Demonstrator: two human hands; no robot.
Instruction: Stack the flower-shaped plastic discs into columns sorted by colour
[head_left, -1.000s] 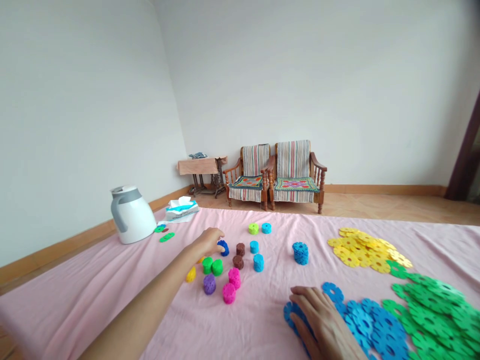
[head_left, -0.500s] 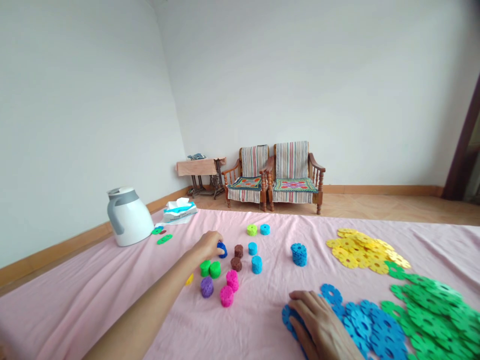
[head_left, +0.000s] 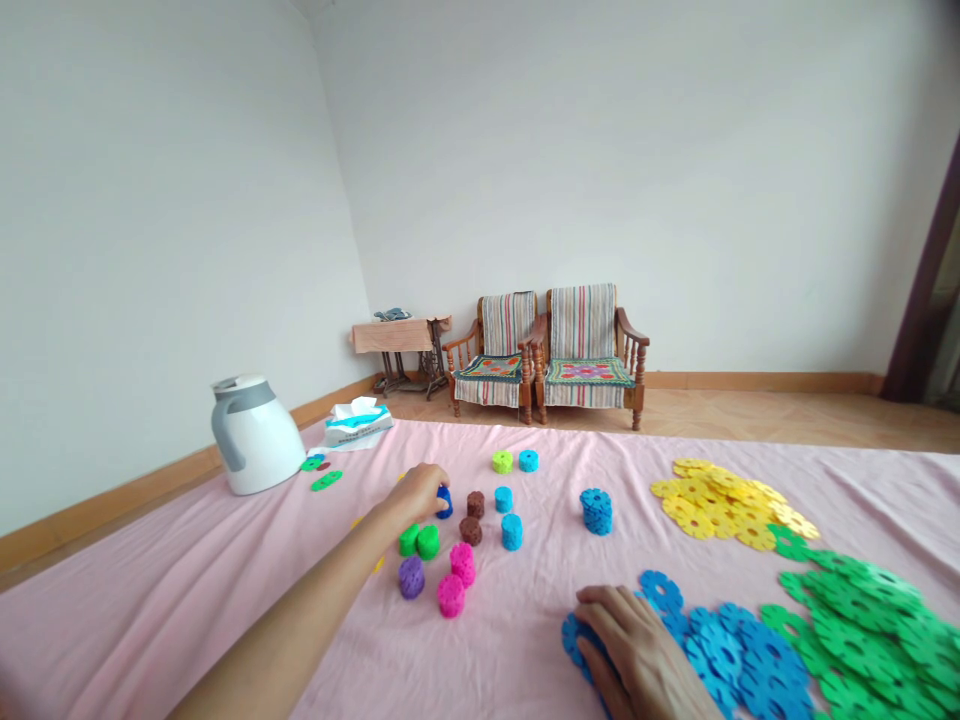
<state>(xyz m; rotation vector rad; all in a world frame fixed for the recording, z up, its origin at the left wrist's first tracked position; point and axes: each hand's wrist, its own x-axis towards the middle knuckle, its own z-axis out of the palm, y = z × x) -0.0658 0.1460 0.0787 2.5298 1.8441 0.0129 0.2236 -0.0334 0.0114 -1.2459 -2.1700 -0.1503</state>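
My left hand [head_left: 417, 492] is closed, its fingertips pinching a small dark blue stack of snowflake discs [head_left: 445, 503] that is partly hidden by the fingers. Close by stand two brown stacks [head_left: 471, 530], two green stacks [head_left: 428, 542], a purple stack [head_left: 412, 578] and two pink stacks [head_left: 451, 595]. At the lower middle, my right hand [head_left: 637, 645] curls over blue snowflake discs [head_left: 574, 640], with thumb and fingers around them; its palm side is hidden. A loose heap of blue discs [head_left: 765, 660] lies just right of this hand.
Light blue stacks [head_left: 511, 532], a taller blue stack [head_left: 597, 512] and a lime stack [head_left: 502, 462] stand mid-cloth. Yellow discs [head_left: 720, 500] and green discs [head_left: 877, 620] are heaped at right. A white jug [head_left: 259, 440] and tissue box [head_left: 358, 425] stand at left on the pink cloth [head_left: 510, 660].
Both hands keep nearly the same places. The view has shifted slightly, and the left fingers still rest at the dark blue stack.
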